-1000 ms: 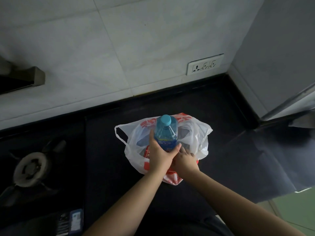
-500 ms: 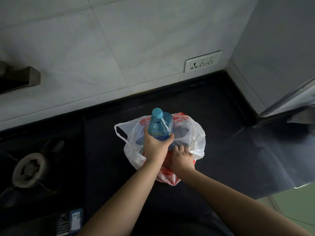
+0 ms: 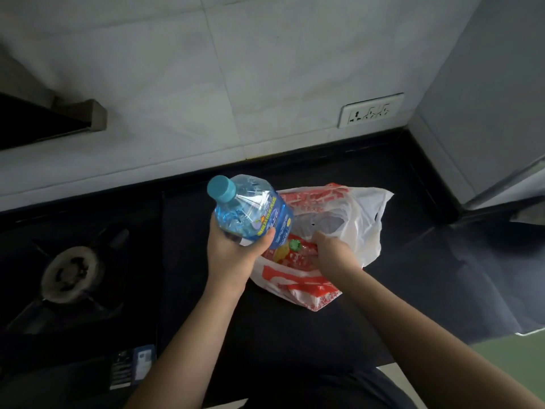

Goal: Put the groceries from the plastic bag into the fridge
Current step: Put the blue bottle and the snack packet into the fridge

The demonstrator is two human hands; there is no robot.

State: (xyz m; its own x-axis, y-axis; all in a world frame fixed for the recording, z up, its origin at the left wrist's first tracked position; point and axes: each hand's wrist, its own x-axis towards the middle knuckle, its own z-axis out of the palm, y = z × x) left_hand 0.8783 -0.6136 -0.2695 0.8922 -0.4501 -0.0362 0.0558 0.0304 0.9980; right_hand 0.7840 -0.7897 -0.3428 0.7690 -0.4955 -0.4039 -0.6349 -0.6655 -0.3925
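Fridge (image 3: 486, 84) stood at far right, nearer the right hand. Plastic bag (image 3: 362, 228) lay on the tabletop (image 3: 413, 172). Bottle (image 3: 253, 214) tilted cap-left, clamped in left hand (image 3: 233, 255); right hand (image 3: 333, 252) reached inside bag, grip hidden.

We see the plastic bag (image 3: 348, 231) lying on the counter (image 3: 383, 172), right of the stove burner (image 3: 72, 268). The bottle (image 3: 253, 214) is above the bag's left edge, tilted leftward. Behind the bag on the wall sits a socket (image 3: 371, 110); the fridge (image 3: 486, 98) stands right.
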